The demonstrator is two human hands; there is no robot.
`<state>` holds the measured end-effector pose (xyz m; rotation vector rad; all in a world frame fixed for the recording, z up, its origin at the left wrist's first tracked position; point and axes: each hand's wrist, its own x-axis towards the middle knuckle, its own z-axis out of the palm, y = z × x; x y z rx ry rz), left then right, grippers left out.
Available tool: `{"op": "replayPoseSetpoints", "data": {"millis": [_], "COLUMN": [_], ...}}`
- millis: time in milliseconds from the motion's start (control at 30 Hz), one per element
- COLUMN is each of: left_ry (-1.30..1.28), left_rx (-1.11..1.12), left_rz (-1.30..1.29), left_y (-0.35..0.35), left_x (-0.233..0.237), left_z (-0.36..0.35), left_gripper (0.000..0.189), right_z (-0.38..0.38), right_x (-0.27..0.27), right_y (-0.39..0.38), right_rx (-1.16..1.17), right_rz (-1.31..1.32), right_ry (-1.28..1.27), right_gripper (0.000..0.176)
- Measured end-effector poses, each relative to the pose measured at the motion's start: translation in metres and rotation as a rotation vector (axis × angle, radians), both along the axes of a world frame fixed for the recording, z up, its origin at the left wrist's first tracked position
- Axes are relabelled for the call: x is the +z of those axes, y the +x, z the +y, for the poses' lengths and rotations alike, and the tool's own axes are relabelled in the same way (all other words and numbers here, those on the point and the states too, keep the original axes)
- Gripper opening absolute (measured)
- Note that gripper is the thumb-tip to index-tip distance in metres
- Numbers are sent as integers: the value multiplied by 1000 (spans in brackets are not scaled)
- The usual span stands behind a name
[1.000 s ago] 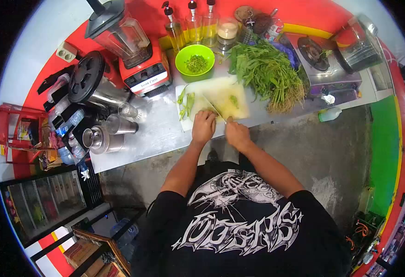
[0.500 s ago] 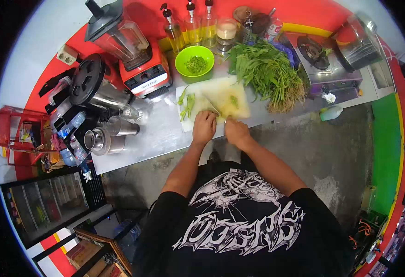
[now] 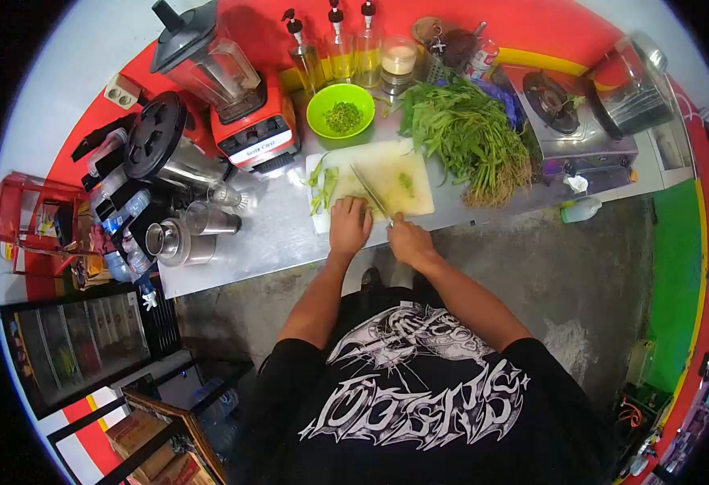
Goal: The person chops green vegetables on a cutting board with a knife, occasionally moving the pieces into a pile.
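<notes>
Over on the left of the cutting board (image 3: 387,155), loose green stems (image 3: 328,189) lie apart, probably parked out of the way. Next, the left hand (image 3: 350,225) rests with fingers bent; can't tell if it's pinning anything. The knife (image 3: 370,192) slants away from the body, chopped bits (image 3: 405,183) to its right, and the right hand (image 3: 411,241) is wrapped round its handle, likely for control. A leafy bunch (image 3: 469,133) sits just beside, handy to reach.

"Silver Crest" on red blender base (image 3: 253,128)

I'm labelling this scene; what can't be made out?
In the head view:
Anything under the left hand: covered by it.
Part of the knife: covered by the right hand.
Inside of the steel container: covered by its black lid.
Lettering on the red-and-white can: too small.
</notes>
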<state>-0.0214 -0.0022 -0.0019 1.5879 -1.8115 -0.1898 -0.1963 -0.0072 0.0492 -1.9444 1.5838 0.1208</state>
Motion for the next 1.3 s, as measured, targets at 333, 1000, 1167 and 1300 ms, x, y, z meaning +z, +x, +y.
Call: {"op": "replayPoseSetpoints", "data": {"millis": [333,1000,1167,1300], "left_ry": [110,315,263,281], "left_rx": [311,243,57,-2], "left_rz": [-72,128,95,22], "left_y": [-21,-15,0,-3], "left_x": [3,26,24,28], "left_z": [6,22,13,4], "left_gripper": [35,15,19,23], "right_z": [-43,-63,-52,-42], "right_x": [-3,-8,-8,7], "right_y": [-68,-82,-66,-42], "right_rx": [27,258,233,188], "right_rz": [6,-163,-210,-150], "right_ry": [54,-35,-116,-77], "right_gripper": [38,37,41,42]}}
